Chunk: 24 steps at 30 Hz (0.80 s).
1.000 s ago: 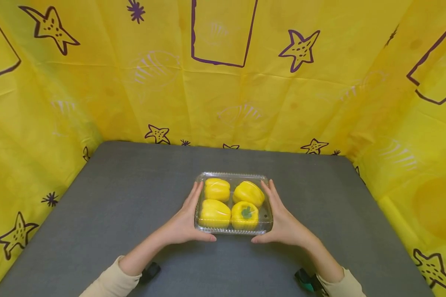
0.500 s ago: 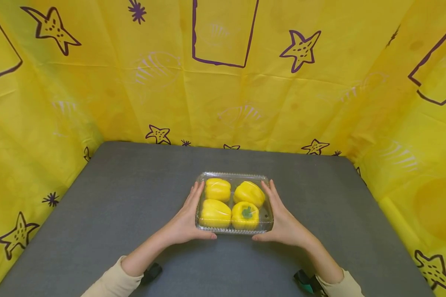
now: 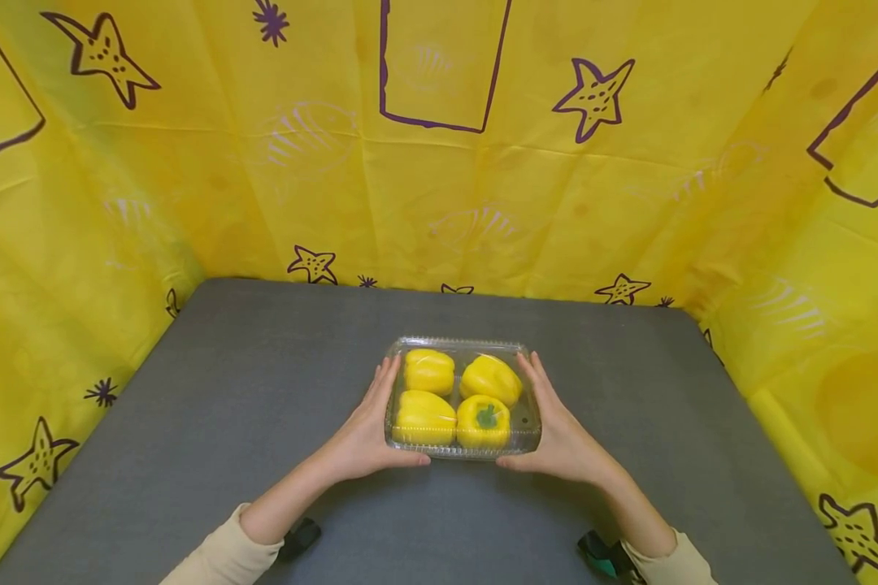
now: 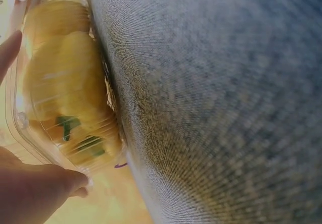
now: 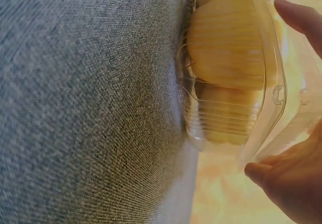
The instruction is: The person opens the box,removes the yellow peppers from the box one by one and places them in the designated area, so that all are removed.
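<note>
A clear plastic clamshell container [image 3: 454, 341] with a ridged rim holds several yellow bell peppers [image 3: 424, 418]. One pepper turns its green stem [image 3: 486, 418] upward. My left hand [image 3: 366, 435] grips the container's left side, fingers along the side wall and thumb around the front corner. On the opposite side my right hand [image 3: 562, 435] holds it the same way. In the left wrist view the left thumb [image 4: 48, 183] lies against the lid edge, and the container's base is close over the cloth. The right wrist view shows the right thumb [image 5: 269, 173] at the rim.
A grey cloth-covered table [image 3: 263, 349] spreads around the container. Yellow curtains [image 3: 439, 179] printed with starfish and fish hang behind it and at both sides. Dark straps [image 3: 300, 538] sit at the wrists below light sleeves [image 3: 223, 552].
Both hands and the container have shifted very slightly upward in the head view. The grip looks the same, and the peppers keep their places inside.
</note>
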{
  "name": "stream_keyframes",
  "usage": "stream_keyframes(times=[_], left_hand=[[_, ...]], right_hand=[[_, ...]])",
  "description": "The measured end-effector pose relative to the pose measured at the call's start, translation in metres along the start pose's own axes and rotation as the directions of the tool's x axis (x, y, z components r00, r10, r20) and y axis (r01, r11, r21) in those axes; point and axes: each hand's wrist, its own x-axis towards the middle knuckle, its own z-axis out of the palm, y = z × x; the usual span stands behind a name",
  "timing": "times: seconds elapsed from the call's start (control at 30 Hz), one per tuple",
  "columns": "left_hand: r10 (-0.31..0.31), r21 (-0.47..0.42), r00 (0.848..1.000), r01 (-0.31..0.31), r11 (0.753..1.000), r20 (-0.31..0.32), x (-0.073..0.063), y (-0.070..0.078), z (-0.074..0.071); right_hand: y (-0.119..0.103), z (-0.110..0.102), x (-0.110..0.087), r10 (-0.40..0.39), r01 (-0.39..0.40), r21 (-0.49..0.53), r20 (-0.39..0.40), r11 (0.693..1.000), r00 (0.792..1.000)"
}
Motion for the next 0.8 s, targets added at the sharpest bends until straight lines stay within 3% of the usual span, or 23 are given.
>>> stream_keyframes(times=[0.3,0.6,0.8], left_hand=[[0.006,0.075,0.996,0.000,0.997,-0.087,-0.001,0.005,0.004],[0.006,0.174,0.982,0.027,0.984,-0.191,-0.001,0.014,0.010],[0.062,0.268,0.966,0.008,0.963,-0.250,-0.001,0.015,0.014]], right_hand=[[-0.003,0.000,0.002,0.008,-0.009,-0.028,-0.044,1.000,0.999],[-0.008,0.000,0.001,0.022,-0.026,-0.067,-0.069,0.997,0.997],[-0.011,0.001,0.001,0.048,-0.055,-0.086,-0.076,0.995,0.996]])
